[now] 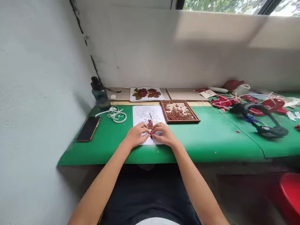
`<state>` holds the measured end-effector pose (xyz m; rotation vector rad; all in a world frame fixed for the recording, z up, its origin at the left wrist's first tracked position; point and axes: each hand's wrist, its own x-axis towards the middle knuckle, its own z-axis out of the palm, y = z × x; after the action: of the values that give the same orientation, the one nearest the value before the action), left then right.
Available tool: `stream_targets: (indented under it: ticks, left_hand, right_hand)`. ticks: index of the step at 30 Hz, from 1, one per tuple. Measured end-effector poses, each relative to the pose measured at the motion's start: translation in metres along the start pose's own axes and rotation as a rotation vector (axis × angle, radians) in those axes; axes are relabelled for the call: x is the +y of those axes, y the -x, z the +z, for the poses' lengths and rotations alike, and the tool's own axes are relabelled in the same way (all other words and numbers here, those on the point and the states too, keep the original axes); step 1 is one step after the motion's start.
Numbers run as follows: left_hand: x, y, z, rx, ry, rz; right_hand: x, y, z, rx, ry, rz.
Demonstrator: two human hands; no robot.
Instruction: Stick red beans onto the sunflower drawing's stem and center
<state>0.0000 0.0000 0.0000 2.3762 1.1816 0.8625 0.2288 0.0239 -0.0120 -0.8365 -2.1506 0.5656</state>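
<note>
Centre frame: saw left hand and right hand side by side on flower drawing, fingertips meeting at patch of red beans. Fingers pinched close together; could not tell whether either held bean, too small. Drawing lay flat on green table. Wooden tray of beans just right of drawing. Phone left, cord near it. My judgement: nudge from wrist could scatter placed beans or shift paper; sleeve-level sweep right could tip tray.
</note>
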Motion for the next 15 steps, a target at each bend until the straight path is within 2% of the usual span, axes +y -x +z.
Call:
stream_targets:
  ticks: [15]
  left_hand:
    - [-0.0005,0.0007,-0.0008,-0.003,-0.006,0.027]
  right_hand:
    - [-0.0023,0.0,-0.0035,-0.011,0.026,0.022]
